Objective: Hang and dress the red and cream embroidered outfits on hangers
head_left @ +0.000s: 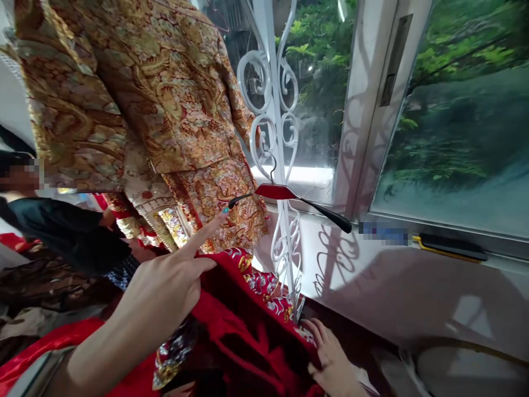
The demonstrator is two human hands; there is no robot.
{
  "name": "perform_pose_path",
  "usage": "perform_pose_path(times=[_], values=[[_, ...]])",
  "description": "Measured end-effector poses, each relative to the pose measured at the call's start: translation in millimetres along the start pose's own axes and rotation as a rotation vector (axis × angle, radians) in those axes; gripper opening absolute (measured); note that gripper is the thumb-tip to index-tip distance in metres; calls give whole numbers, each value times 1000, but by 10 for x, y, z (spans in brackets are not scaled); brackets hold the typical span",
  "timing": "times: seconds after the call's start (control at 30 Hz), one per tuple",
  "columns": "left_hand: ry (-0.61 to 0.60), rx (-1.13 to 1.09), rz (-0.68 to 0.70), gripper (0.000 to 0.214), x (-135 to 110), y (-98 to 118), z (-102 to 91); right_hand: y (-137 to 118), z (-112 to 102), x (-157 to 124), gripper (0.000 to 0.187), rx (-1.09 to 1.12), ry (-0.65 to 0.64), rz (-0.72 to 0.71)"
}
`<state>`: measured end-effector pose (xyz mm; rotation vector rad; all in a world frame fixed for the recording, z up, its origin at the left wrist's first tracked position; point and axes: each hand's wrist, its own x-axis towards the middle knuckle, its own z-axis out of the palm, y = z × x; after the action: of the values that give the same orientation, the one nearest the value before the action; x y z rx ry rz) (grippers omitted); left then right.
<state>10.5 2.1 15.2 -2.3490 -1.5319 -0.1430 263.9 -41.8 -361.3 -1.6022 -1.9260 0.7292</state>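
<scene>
Left hand (167, 289): index finger extended, its painted nail at the near tip of the hanger (276, 192); contact or a slight gap, I cannot tell. The thumb and curled fingers appear to pinch the edge of the red garment (252, 331); the lower fingers are partly hidden. Right hand (333, 358): fingers bent over the garment's opposite edge, thumb opposed, cloth pinched between.

The garment is stretched between both hands, below the hanger. The hanger lies up and forward of the left hand, the nearer of the two; its long axis runs crosswise, sloping down to the right. It hangs by a thin hook from a white scrollwork post (273, 82). Its centre plate is red, its arms black, with thick rounded ends.

The garment shows matt, plush-looking red cloth and embroidered silver-and-gold trim. Behind hangs a stiff-looking gold brocade robe (177, 88). Right: glazed window (458, 110), black-and-yellow implement (452, 246) on the sill. Left: a co-worker (66, 231) in dark clothing.
</scene>
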Motion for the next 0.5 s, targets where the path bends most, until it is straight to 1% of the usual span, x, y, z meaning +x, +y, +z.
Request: perform_pose_path(times=[0.03, 0.07, 0.13, 0.17, 0.23, 0.3, 0.37, 0.43, 0.5], values=[[4, 8, 12, 33, 37, -7, -30, -88, 72, 41, 72, 105, 36, -5], [6, 10, 18, 33, 74, -29, -49, -161, 120, 85, 67, 214, 43, -8], [10, 10, 13, 34, 137, -126, -50, -245, 142, 182, 61, 377, -9, 7], [10, 12, 3, 35, 160, -197, -32, -251, 125, 230, 59, 399, -43, 18], [1, 18, -28, 36, 178, -369, 46, -194, 58, 318, 52, 351, -82, 28], [-42, 30, -63, 38, 154, -548, 180, -72, -17, 388, 38, 251, -85, 24], [-133, 32, -80, 42, 104, -711, 372, 63, -90, 450, 32, 208, -48, 52], [-240, 13, -91, 47, 64, -854, 615, 157, -190, 530, 36, 225, 30, 113], [-322, -27, -121, 51, 80, -992, 891, 162, -360, 643, 42, 284, 139, 170]])
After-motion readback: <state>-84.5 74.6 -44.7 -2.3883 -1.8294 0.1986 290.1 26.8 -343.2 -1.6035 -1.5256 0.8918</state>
